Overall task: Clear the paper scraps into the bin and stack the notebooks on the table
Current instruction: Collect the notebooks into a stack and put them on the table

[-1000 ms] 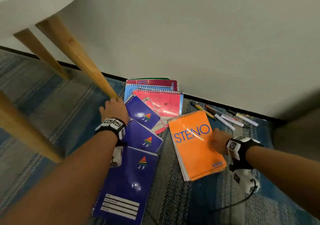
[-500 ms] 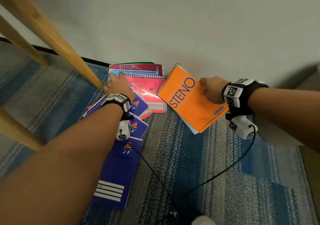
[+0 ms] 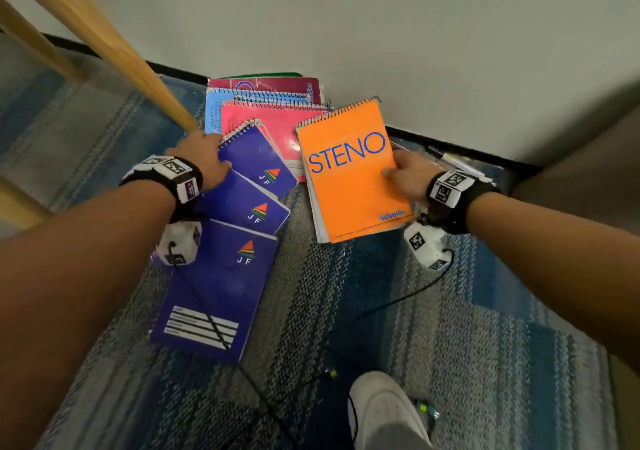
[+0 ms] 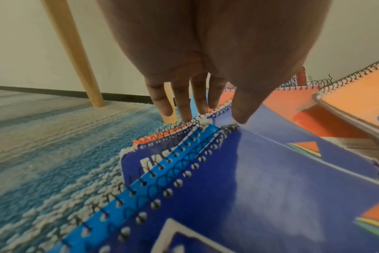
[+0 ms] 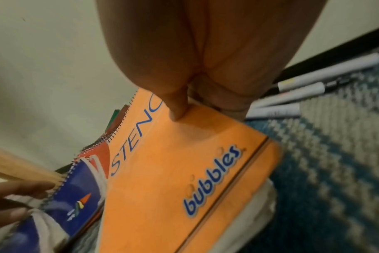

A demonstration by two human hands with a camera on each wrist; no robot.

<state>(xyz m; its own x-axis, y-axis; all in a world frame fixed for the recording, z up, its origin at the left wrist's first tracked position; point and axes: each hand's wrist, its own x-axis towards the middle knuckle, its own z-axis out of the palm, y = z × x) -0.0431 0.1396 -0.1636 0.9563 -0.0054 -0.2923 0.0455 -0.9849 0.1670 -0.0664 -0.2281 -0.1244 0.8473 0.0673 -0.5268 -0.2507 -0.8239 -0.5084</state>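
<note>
A: Floor, by wall. Right hand (image 3: 405, 176) pinches the orange pad (image 3: 349, 176) at its right edge: thumb on the glossy cover, fingers under. Wire coil along the top, "STENO" in blue, thick white page block showing below.

B: Left hand (image 3: 204, 162)?

A: Fingers straight and slightly spread, tips touching the coil corner of the top blue notebook (image 3: 256, 159). Three blue notebooks fanned, overlapping, on the rug (image 3: 433, 363); a pink notebook (image 3: 270, 124) and others stacked behind, against the wall.

B: Rug texture?

A: Looped, nubby weave, blue and grey stripes; left wrist view shows it best. That view also shows round, tapered wooden legs (image 4: 76, 56).

B: Right wrist view?

A: White pens (image 5: 292, 95) lying side by side near the skirting, and "bubbles" printed on the pad.
</note>
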